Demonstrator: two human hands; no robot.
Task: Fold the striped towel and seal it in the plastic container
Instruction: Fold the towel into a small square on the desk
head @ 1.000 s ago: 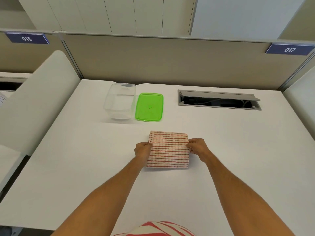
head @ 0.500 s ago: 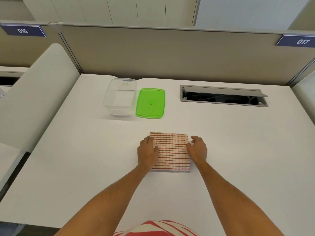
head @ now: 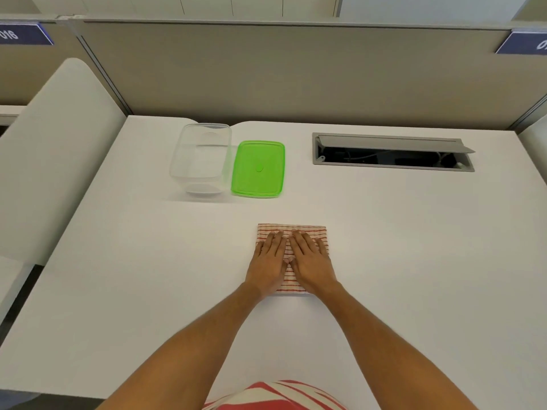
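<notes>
The red-and-white striped towel lies folded into a small rectangle on the white desk, near the middle. My left hand and my right hand rest flat on top of it, side by side, palms down with fingers stretched out, covering most of the cloth. The clear plastic container stands open and empty at the back left. Its green lid lies flat on the desk just right of it.
A grey cable hatch is set open into the desk at the back right. A beige partition wall closes the far edge. A white rounded side panel stands to the left of the desk.
My hands moved from the towel's left and right edges inward onto its top, and now lie flat on it next to each other. The towel stays in place.
</notes>
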